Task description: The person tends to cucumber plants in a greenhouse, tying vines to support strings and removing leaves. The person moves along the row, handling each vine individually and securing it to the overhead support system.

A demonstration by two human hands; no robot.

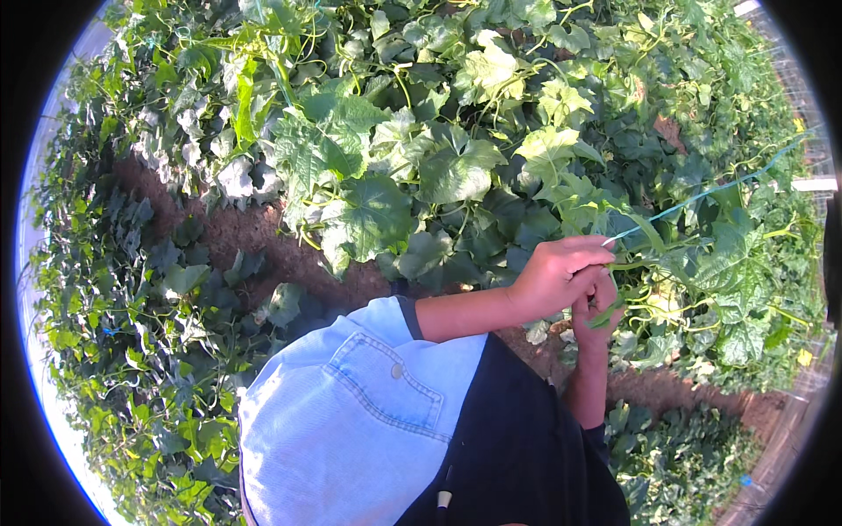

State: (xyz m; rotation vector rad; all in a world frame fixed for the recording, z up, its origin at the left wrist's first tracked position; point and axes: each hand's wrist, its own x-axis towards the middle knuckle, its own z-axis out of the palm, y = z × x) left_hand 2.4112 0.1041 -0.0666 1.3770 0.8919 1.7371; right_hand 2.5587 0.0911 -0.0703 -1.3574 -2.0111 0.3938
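My left hand (556, 273) reaches in from the left, its fingertips pinching the pale end section of a blue-green twine (710, 191). The twine runs taut up to the right. Just below and touching it, my right hand (597, 312) is raised with bent fingers around a green vine stem (635, 264); a small leaf (604, 317) hangs over its palm. My left fingers partly hide the right fingertips. Broad lobed leaves (730, 269) and curling tendrils (684, 322) of the climbing vine stand right beside both hands.
Dense vine foliage (460, 164) fills the upper view, with another leafy row (131, 394) at the left. Bare brown soil (230, 230) runs between them. Wire netting (819, 151) lines the right rim. A yellow flower (804, 357) shows near the right rim.
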